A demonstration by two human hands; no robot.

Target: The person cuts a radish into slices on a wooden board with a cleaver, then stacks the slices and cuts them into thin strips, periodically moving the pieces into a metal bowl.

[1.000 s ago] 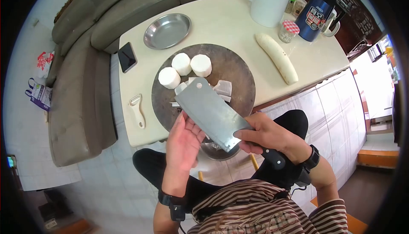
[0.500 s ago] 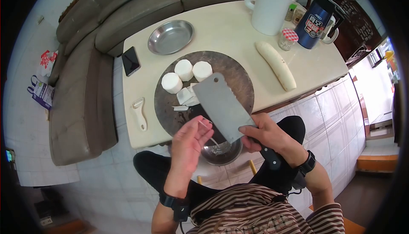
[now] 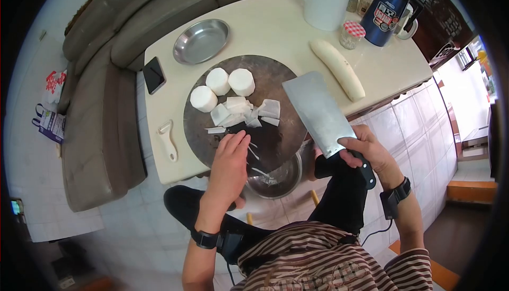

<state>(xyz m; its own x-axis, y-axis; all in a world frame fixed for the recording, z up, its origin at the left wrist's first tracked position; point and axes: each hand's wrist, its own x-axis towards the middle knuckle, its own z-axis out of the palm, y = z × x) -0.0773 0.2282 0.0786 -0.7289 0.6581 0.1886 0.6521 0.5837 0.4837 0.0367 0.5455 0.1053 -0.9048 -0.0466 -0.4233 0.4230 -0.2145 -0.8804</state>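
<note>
My right hand (image 3: 368, 150) grips a cleaver (image 3: 318, 112), its broad blade raised past the right edge of the round cutting board (image 3: 204, 145). My left hand (image 3: 230, 164) is palm down at the board's near edge, fingers stretched close together beside thin white strips (image 3: 253, 152). I see nothing held in it, though its underside is hidden. Three peeled white radish chunks (image 3: 242, 82) stand toward the back of the board. In front of them lie several flat white slices (image 3: 236, 112). Below the board's near edge, a metal bowl (image 3: 289, 182) holds some white scraps.
A whole white radish (image 3: 339, 71) lies on the table's right side. Behind it stand a jar with a checked lid (image 3: 352, 34), a blue flask (image 3: 383, 18) and a white pitcher (image 3: 326, 2). On the left are a steel dish (image 3: 201, 41), a phone (image 3: 154, 75) and a peeler (image 3: 167, 141).
My right hand has carried the cleaver right, uncovering white slices on the board. My left hand has turned palm down and no longer visibly holds the thin strip.
</note>
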